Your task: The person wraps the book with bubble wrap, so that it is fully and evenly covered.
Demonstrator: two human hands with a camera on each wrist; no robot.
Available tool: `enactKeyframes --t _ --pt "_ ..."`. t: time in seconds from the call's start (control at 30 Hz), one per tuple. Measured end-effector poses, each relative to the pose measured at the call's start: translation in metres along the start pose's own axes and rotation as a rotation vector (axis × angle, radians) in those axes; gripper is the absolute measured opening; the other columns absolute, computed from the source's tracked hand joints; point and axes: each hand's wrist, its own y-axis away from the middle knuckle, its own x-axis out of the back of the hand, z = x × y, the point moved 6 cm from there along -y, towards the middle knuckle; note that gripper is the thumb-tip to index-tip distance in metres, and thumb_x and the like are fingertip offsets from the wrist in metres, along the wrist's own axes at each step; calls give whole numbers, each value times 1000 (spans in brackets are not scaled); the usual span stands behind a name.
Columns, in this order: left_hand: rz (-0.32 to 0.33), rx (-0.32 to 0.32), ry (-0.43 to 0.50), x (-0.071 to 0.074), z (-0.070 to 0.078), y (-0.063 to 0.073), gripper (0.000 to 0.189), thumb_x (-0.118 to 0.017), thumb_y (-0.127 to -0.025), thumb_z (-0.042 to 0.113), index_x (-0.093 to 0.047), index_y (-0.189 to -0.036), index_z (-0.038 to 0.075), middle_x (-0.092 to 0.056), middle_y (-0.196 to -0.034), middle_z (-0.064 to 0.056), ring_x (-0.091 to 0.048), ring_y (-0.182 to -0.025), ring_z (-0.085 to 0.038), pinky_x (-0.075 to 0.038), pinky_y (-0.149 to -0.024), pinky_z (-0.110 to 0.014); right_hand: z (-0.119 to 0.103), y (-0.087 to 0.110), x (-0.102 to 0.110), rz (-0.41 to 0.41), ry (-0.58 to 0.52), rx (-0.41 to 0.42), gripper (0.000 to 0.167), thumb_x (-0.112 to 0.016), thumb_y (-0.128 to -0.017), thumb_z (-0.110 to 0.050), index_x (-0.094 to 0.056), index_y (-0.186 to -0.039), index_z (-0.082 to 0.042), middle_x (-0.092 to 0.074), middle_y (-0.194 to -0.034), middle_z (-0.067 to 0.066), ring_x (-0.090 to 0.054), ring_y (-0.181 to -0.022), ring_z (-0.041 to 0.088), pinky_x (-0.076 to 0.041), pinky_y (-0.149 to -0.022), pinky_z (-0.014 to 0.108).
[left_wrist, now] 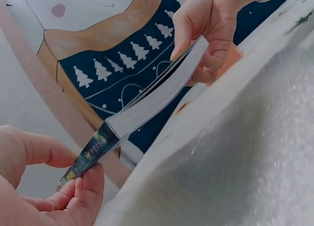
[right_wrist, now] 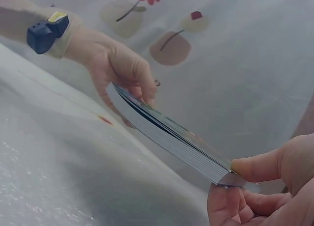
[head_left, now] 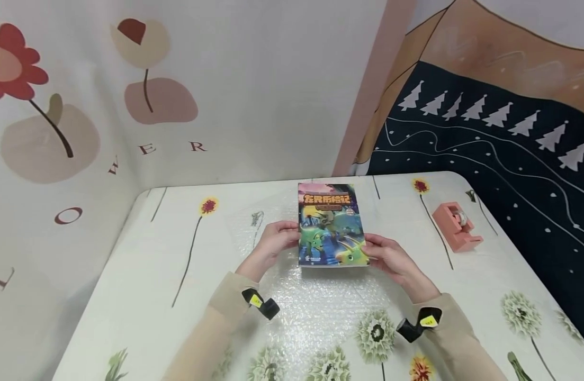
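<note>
A paperback book (head_left: 332,225) with a colourful dinosaur cover faces up, tilted, between both hands. My left hand (head_left: 275,241) grips its left side at the spine, thumb on the cover and fingers beneath. On the opposite side, my right hand (head_left: 389,256) pinches the page edges near the lower corner. Both wrist views show the book (left_wrist: 159,91) raised off the table, its pages slightly parted under the cover. Below it lies a sheet of clear bubble wrap (head_left: 315,307), spread over the table and shining in the light.
A pink tape dispenser (head_left: 456,227) with a roll of tape stands at the right of the table. The flower-printed tabletop (head_left: 144,275) meets a patterned curtain (head_left: 253,106) at the back, and dark printed fabric (head_left: 520,174) hangs along the right side.
</note>
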Motion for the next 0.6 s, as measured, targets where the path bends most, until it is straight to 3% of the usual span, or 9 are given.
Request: enactKeyframes --t 0.33,0.6 --pt "28 8 -27 30 -18 9 32 -60 -78 -10 -57 -110 -11 -66 -94 -15 -62 -75 -13 -54 -78 -32 11 -9 -24 -23 81 -29 55 -52 -93 -5 -28 -139 13 -52 -92 -2 -55 -77 6 -49 -69 23" --pt "32 38 -55 44 -30 17 33 -60 -77 -10 -56 -110 -12 -65 -94 -17 -62 -74 -13 -54 -78 -33 25 -10 -37 -13 101 -43 46 -56 -89 -2 -40 -128 15 -53 -86 -1 -55 -73 8 -50 -67 24"
